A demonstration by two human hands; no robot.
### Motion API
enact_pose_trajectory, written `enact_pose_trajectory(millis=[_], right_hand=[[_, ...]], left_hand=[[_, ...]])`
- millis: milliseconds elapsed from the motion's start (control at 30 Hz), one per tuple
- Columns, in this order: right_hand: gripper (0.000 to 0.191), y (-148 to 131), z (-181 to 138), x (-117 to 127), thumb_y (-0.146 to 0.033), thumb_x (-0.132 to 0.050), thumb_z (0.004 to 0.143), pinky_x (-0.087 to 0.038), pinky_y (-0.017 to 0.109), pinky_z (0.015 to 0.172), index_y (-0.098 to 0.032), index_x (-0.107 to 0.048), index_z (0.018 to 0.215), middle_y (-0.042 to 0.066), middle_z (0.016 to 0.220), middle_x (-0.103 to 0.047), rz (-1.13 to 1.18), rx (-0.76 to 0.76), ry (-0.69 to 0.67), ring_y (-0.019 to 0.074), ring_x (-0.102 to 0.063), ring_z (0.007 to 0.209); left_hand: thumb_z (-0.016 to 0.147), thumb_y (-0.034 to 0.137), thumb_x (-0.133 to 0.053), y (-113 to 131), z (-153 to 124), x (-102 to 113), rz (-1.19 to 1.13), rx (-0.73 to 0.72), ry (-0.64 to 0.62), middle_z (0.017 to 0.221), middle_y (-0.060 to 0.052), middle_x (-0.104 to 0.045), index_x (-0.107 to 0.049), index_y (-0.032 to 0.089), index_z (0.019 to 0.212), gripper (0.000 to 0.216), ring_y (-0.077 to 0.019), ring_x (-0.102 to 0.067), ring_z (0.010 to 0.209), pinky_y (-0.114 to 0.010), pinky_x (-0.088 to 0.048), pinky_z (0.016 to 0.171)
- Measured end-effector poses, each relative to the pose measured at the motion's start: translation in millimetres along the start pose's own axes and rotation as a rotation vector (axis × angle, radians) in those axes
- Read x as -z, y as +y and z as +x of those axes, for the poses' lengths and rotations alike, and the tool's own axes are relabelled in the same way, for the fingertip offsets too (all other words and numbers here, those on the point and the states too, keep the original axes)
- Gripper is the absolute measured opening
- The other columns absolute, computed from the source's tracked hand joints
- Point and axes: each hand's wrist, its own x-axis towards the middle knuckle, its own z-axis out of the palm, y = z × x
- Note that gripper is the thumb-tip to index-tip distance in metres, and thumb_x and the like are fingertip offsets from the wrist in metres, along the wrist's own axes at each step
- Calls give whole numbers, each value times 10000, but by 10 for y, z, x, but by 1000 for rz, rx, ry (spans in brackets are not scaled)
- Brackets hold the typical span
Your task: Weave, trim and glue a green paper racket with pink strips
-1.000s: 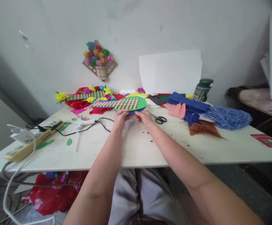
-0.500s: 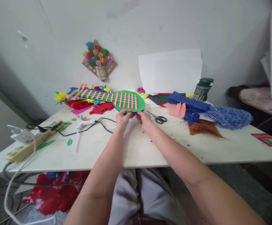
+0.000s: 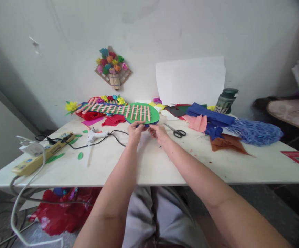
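Both hands pinch the near rim of the paddle [image 3: 141, 113]. The left hand [image 3: 135, 131] has its fingers shut on the rim, and the right hand [image 3: 159, 131] grips the rim just beside it. The two hands are almost touching.

The paddle is a round green paper shape with pink strips across it. A long neck with more pink strips runs off to the left. A bit of blue shows under the green where the hands hold it. The round end is lifted a little over the tabletop [image 3: 151, 162], tilted up toward the person. The far end of the neck lies over a heap of paper flowers [image 3: 110, 99] and red paper [image 3: 114, 120].

Just right of the paddle lie black scissors [image 3: 176, 131]. Farther right of the paddle are pink paper [image 3: 197, 122], folded blue paper [image 3: 208, 115], brown paper [image 3: 228, 144] and a pile of blue shreds [image 3: 255, 130]. Behind the paddle, to the right, a white sheet [image 3: 190, 81] leans on the wall, with a green jar [image 3: 225, 100] next to it.

Left of the paddle, near the left hand, lies a white glue gun [image 3: 96, 135] with a black cord. Well left of the paddle is a yellow power strip [image 3: 42, 154], with small green leaves [image 3: 80, 155] close by. On the wall above the paddle hangs a bunch of paper flowers [image 3: 113, 69].
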Motion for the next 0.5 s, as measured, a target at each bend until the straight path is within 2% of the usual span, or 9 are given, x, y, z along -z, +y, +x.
enact_pose_trajectory(millis=[167, 367, 500], right_hand=[[132, -13, 37, 15, -214, -511, 679, -236, 179, 330, -143, -509, 568, -14, 440, -520, 14, -40, 40, 54, -388, 357], [156, -60, 114, 167, -258, -495, 692, -266, 188, 349, -145, -513, 587, -3, 491, -538, 54, -19, -93, 62, -412, 376], [163, -87, 188, 212, -248, -465, 707, -271, 193, 352, -156, -502, 578, -1, 476, -530, 62, 6, -87, 66, -406, 368]], left_hand=[[569, 162, -600, 5, -8, -24, 31, -18, -22, 567, 5, -608, -638, 132, 684, 125, -130, -605, 525, -269, -518, 590], [565, 182, -619, 99, -24, 40, -53, 14, -14, 564, -12, -610, -623, 120, 694, 143, -180, -633, 554, -332, -527, 613], [567, 170, -608, 182, -16, 56, -66, 47, -68, 593, -34, -620, -624, 106, 701, 150, -196, -636, 546, -348, -528, 601]])
